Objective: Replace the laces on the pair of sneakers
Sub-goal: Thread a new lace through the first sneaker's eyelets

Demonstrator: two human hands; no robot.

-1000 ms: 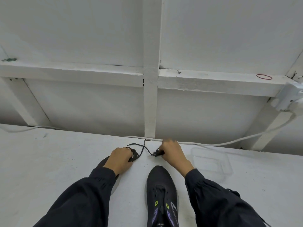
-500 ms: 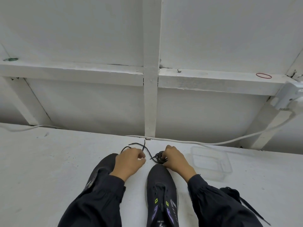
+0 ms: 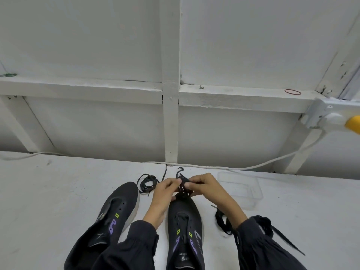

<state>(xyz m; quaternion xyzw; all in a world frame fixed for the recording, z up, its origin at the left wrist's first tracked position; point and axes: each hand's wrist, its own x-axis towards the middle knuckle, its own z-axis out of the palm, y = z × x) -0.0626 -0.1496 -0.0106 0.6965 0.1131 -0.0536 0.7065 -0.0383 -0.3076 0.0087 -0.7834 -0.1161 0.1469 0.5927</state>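
Left hand [image 3: 165, 190] and right hand [image 3: 207, 189] both pinch one bundled black lace [image 3: 183, 184], held just above the toe of the right-side sneaker [image 3: 184, 221]. The other sneaker [image 3: 119, 207] lies to its left on the surface [image 3: 58, 191]. A loose lace coil [image 3: 147, 182] sits by that sneaker's toe. Another lace [image 3: 221, 221] lies beside the right sleeve [image 3: 263, 248]. A clear container [image 3: 243, 189] is near the right hand.

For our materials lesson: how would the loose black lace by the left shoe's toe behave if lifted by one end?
Probably floppy: the lace lies in slack loops on the table. Likely light, since it is thin. The coil would probably unwind and dangle, not hold its shape.
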